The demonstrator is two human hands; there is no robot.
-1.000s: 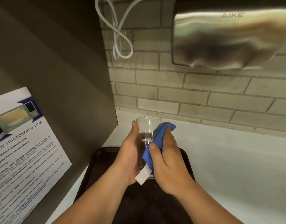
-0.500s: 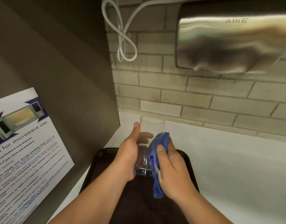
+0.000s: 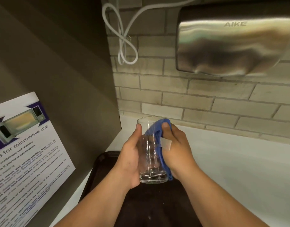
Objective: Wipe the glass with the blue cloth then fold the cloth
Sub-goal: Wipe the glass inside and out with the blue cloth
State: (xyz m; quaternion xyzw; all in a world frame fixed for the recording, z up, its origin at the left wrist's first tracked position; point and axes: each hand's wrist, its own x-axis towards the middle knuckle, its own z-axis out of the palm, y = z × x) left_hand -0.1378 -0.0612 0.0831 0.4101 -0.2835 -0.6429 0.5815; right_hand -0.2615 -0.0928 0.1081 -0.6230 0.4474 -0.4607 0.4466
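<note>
A clear drinking glass (image 3: 150, 154) is held upright above the dark tray (image 3: 100, 167). My left hand (image 3: 130, 158) grips its left side, thumb up near the rim. My right hand (image 3: 177, 149) presses the blue cloth (image 3: 159, 133) against the glass's right side, from the rim down to the base. A white tag (image 3: 166, 143) on the cloth lies over my right fingers. Most of the cloth is hidden between my palm and the glass.
A white counter (image 3: 231, 169) runs to the right under a brick wall. A steel hand dryer (image 3: 236, 41) hangs above right, with a looped white cable (image 3: 124, 43). A grey panel with a microwave notice (image 3: 23, 153) stands close on the left.
The glass has come back upright from a tilt. My right hand with the cloth has slid up its right side to the rim.
</note>
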